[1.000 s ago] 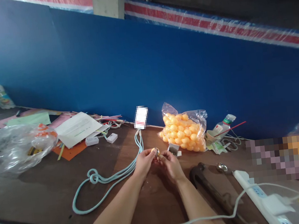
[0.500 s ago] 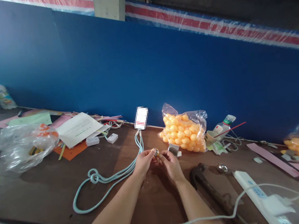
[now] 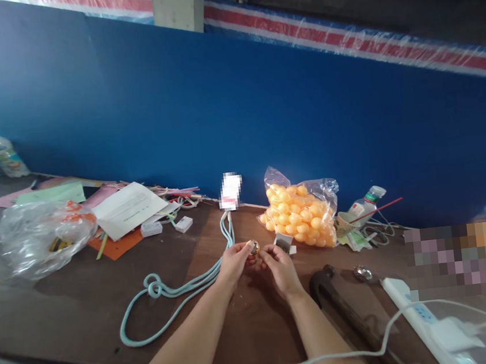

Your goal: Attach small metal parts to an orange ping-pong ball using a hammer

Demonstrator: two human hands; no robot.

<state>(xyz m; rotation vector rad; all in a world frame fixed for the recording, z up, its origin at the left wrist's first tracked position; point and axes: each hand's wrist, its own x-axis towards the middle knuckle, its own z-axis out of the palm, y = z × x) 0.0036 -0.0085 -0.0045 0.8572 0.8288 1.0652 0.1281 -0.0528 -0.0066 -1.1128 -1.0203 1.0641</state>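
Between the thumb and fingers of my left hand (image 3: 235,265) is a small, shiny, round piece (image 3: 254,247), silvery with an orange-gold edge. It is too small to name more exactly. My right hand (image 3: 280,268) is closed in a pinch just beside it, fingertips almost meeting those of the left. Whatever the right fingers hold, if anything, is hidden. Both hands are low over the brown table (image 3: 246,344). A small open grey-and-white box (image 3: 283,244) lies just behind my right hand. Pale blue cord (image 3: 180,290) runs past my left hand in a loop.
A clear bag of orange balls (image 3: 296,217) leans by the blue partition (image 3: 226,102). A phone-like device (image 3: 230,191) stands at the cord's end. To the right lie a dark curved bar (image 3: 343,304), a shiny metal piece (image 3: 363,274) and a power strip (image 3: 406,304); papers (image 3: 128,210) lie left.
My right fingertips have shifted slightly at the shiny piece, which stays in my left hand. The view has moved very slightly. Nothing else on the table has visibly moved.
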